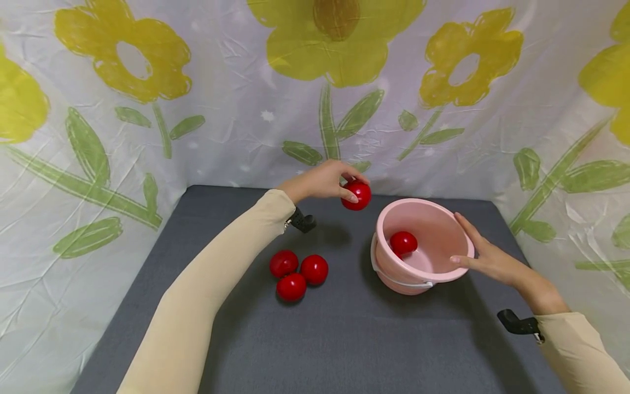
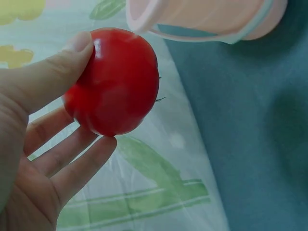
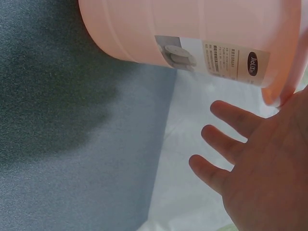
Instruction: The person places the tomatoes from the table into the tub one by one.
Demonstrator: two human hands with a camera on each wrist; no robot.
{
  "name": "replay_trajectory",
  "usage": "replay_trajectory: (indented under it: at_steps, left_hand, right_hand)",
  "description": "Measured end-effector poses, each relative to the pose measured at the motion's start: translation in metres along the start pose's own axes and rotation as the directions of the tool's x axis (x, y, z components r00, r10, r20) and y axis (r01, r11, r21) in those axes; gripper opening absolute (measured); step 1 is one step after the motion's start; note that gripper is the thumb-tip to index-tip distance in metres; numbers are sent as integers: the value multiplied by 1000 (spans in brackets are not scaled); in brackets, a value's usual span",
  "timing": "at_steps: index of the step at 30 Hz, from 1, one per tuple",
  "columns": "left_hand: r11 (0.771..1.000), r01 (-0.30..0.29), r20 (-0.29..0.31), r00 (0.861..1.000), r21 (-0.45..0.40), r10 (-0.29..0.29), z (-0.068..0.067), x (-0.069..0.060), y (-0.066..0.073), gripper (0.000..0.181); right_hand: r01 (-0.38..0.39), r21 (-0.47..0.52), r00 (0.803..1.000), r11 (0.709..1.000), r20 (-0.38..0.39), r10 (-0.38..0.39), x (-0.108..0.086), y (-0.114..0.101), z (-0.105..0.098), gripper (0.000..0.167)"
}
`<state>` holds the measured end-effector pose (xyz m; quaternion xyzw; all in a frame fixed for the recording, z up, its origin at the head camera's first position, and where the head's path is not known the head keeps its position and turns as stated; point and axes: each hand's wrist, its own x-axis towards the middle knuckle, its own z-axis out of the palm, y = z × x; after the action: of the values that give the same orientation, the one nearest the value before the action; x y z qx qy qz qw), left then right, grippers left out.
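Observation:
In the head view my left hand (image 1: 327, 179) holds a red tomato (image 1: 356, 195) above the table, left of the pink bucket (image 1: 401, 276). Thumb and fingertips pinch its sides in the left wrist view, and bits of green stem show at its far side. My right hand (image 1: 497, 262) is at the bucket's right rim, its thumb over the edge and its other fingers outside. From the right wrist, three fingers (image 3: 236, 120) stretch out apart from the bucket wall. Inside the bucket lies a tomato (image 1: 403, 242), with more red partly hidden below it.
Three tomatoes (image 1: 291, 287) lie grouped on the dark grey tabletop (image 1: 344, 339), left of the bucket. A white handle (image 1: 401, 282) hangs down the bucket's near side. Behind and beside the table hangs a flower-printed cloth (image 1: 236, 126).

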<state>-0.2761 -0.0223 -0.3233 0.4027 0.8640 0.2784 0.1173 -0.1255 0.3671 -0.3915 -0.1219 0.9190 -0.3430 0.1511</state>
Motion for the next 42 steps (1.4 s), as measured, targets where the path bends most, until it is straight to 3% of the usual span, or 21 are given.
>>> replay_trajectory:
  at_steps: [11,27,42]
  left_hand:
    - [998,-61,21,998,3,61,-3,16,24,45]
    - [989,-148,61,987,6,147,9,43,57,46]
    - [986,-162,130,978,-32,165,21,60,83,45]
  right_hand:
    - [14,-7,1000,1000,-7,-14,0,-1,1,106]
    - [26,6,1000,1000,2,-26,1,-1,0,106]
    - [-15,-28,1000,999,17,16,2,-1,-2,105]
